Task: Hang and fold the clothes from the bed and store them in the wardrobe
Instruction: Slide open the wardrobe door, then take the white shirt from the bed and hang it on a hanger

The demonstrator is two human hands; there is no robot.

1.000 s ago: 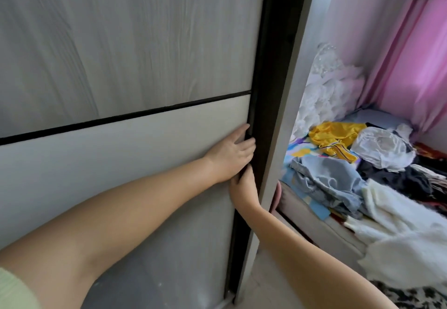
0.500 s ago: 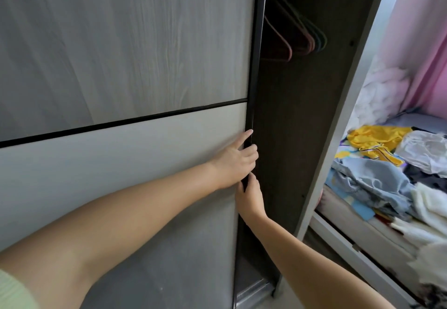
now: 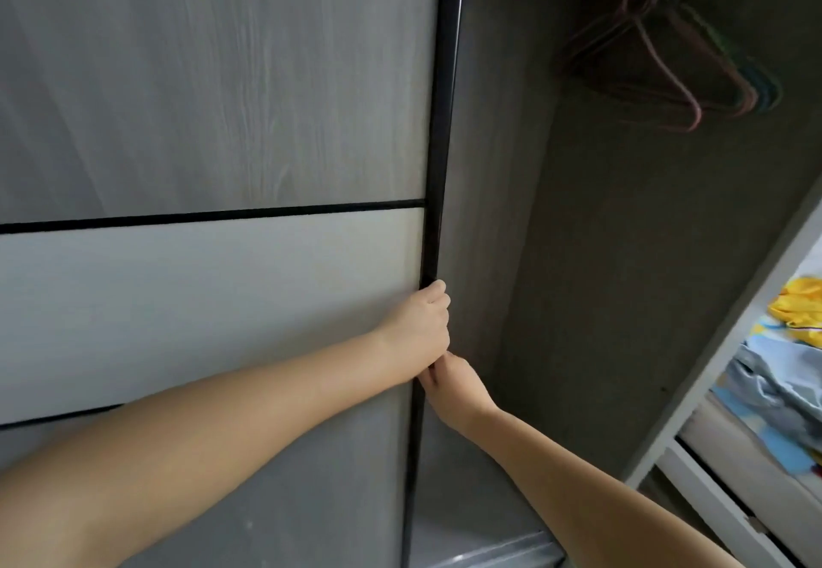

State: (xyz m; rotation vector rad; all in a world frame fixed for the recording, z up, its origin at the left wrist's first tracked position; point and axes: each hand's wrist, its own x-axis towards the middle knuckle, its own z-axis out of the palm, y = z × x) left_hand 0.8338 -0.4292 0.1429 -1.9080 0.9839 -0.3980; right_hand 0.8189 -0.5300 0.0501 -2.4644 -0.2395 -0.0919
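Slid further left, door edge gripped by both hands.

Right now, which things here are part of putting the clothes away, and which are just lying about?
Part of the job:
sliding door, gripped at its edge by left hand and right hand
hangers inside the wardrobe
clothes on the bed

Just there:
bed frame

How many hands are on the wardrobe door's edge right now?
2. The left hand grips the dark edge of the sliding door; the right hand holds the same edge just below it, touching the left. Fingertips behind the edge are hidden.
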